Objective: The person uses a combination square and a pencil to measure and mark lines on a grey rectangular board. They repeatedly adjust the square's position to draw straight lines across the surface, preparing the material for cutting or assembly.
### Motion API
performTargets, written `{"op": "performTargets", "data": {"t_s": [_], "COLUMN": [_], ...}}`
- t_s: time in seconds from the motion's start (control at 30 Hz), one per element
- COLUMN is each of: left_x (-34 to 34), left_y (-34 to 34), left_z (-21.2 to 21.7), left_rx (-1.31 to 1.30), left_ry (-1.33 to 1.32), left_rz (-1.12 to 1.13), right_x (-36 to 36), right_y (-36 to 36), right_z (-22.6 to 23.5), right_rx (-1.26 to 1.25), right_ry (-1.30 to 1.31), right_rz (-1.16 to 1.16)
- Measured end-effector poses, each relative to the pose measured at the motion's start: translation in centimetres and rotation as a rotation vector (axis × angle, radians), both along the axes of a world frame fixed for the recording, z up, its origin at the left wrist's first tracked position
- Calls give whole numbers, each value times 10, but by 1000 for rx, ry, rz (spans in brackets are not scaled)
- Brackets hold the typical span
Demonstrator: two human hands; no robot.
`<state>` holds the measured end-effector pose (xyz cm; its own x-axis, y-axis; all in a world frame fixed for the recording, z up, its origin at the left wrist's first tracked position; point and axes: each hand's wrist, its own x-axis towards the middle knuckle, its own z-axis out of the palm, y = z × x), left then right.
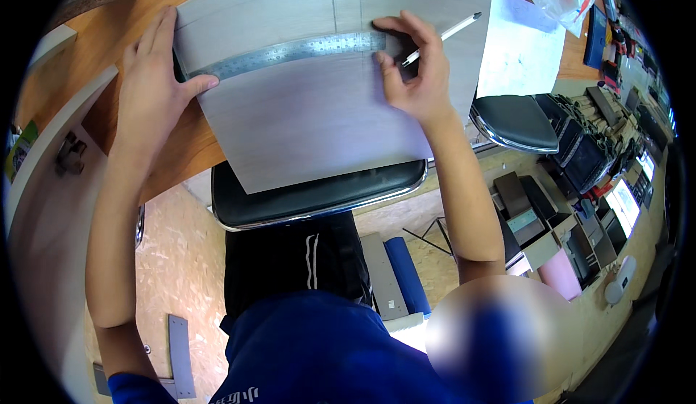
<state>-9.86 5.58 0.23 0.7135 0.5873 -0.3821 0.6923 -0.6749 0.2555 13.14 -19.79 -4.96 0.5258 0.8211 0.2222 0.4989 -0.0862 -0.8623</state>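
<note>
Left hand (156, 85) flat and spread, pinning the left end of a steel ruler (286, 54) across a pale grey board (312, 114) on the wooden surface (116, 34). Probably thin, stiff, slick stuff, so best pressed at both ends. Right hand (413, 67) pinching a white pencil (442, 36) at the ruler's right end. Paper sheet (518, 49) just beside, black stool (319, 194) under the board's overhang, cluttered floor off right.

I see a wooden tabletop (109, 34) at top, two black chrome-rimmed chair seats (319, 197) (516, 121) below its near edge, pale chipboard floor (177, 259) underneath, and cluttered shelving of boxes (580, 179) at right.
</note>
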Motion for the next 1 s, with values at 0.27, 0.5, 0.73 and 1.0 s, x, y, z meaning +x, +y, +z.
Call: {"op": "performTargets", "data": {"t_s": [0.27, 0.5, 0.73, 1.0], "left_x": [1, 6, 11, 12], "left_y": [1, -1, -3, -3], "left_z": [-1, -2, 1, 3], "left_rx": [18, 25, 24, 38], "left_ry": [-2, 1, 24, 36], "left_rz": [-21, -24, -15, -44], "right_x": [18, -22, -28, -29], "right_y": [-1, -11, -12, -13], "right_z": [2, -4, 1, -6], "right_rx": [-86, -24, -57, -69], "right_ry": [-254, -372, -474, -465], "right_rz": [81, 202, 152, 122]}}
